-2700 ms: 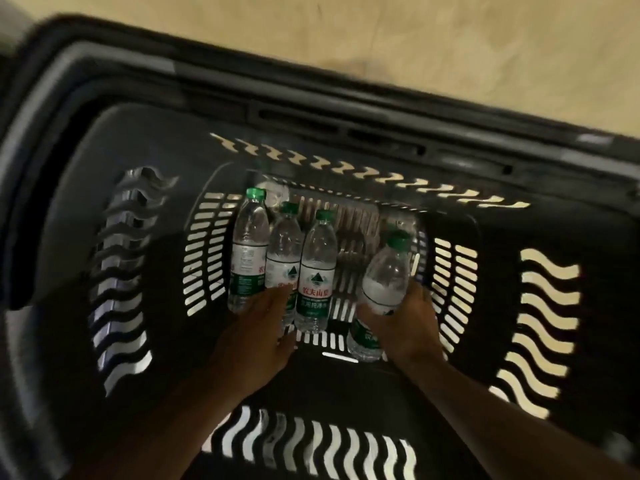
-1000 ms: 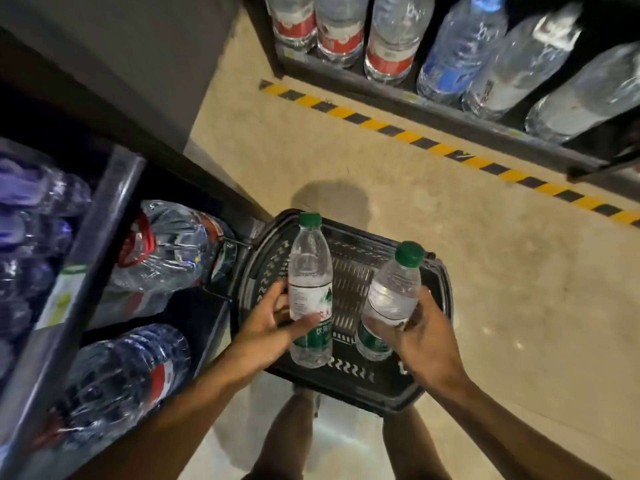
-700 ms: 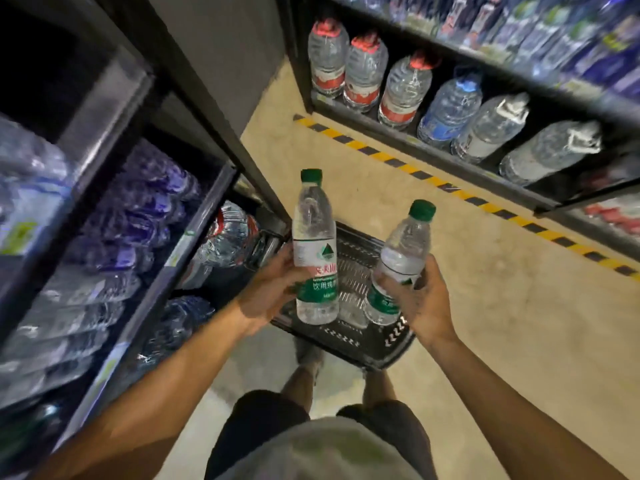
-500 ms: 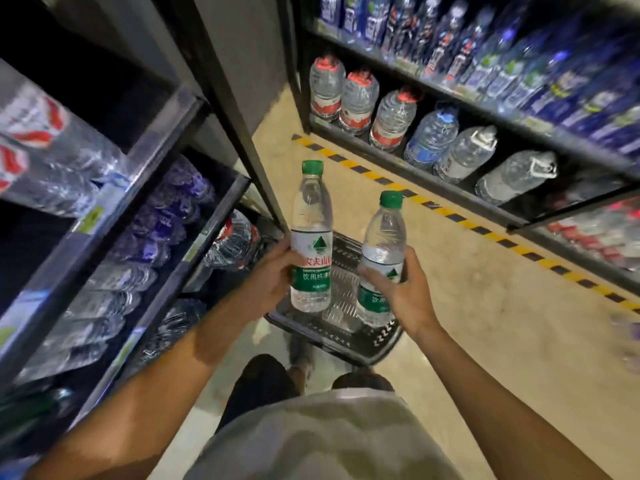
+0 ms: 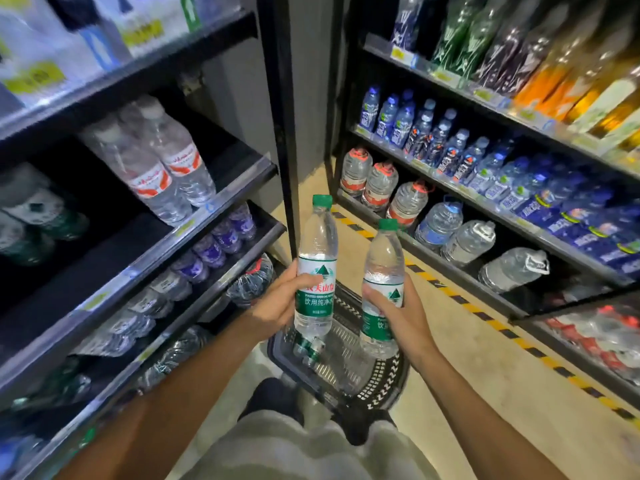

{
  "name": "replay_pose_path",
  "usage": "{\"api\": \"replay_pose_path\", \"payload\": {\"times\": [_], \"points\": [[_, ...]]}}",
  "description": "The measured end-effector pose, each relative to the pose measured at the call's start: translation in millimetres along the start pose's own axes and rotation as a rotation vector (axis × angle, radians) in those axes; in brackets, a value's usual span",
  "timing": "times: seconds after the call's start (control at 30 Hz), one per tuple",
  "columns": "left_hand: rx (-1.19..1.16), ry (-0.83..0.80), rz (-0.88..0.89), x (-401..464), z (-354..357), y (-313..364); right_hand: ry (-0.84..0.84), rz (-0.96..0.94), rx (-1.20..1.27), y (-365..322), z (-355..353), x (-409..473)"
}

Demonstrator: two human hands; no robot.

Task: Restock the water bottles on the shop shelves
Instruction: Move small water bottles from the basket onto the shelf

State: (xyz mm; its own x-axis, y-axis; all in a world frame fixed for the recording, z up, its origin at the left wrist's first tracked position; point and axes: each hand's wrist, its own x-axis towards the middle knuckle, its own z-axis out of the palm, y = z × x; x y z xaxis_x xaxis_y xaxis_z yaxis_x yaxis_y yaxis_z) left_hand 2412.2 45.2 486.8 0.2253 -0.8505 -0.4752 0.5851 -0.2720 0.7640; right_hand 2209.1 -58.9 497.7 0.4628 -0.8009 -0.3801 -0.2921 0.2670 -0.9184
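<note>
I hold one green-capped water bottle (image 5: pixel 317 268) in my left hand (image 5: pixel 277 301) and another (image 5: pixel 382 289) in my right hand (image 5: pixel 403 315), fingers wrapped around the labels, centre frame above the basket (image 5: pixel 391 379). Full, smooth plastic probably slips; mid-body grips suit.

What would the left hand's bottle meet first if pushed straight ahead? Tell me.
Probably the black upright post between the shelf units; the left hand holds its green-capped bottle just before it, though depth is unclear.
</note>
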Motion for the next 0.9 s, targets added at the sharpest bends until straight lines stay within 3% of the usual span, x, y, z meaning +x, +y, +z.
{"api": "replay_pose_path", "payload": {"times": [0.27,0.43,0.9], "points": [[-0.060,0.179,0.160,-55,26,-14,-0.296,-0.102,0.017,-25,-12,-4],[-0.099,0.322,0.257,-99,39,-22,-0.494,-0.068,0.033,-33,-5,-4],[-0.071,0.689,0.493,-250,-1,-44,-0.862,-0.294,-0.148,-62,108,-63]]}}
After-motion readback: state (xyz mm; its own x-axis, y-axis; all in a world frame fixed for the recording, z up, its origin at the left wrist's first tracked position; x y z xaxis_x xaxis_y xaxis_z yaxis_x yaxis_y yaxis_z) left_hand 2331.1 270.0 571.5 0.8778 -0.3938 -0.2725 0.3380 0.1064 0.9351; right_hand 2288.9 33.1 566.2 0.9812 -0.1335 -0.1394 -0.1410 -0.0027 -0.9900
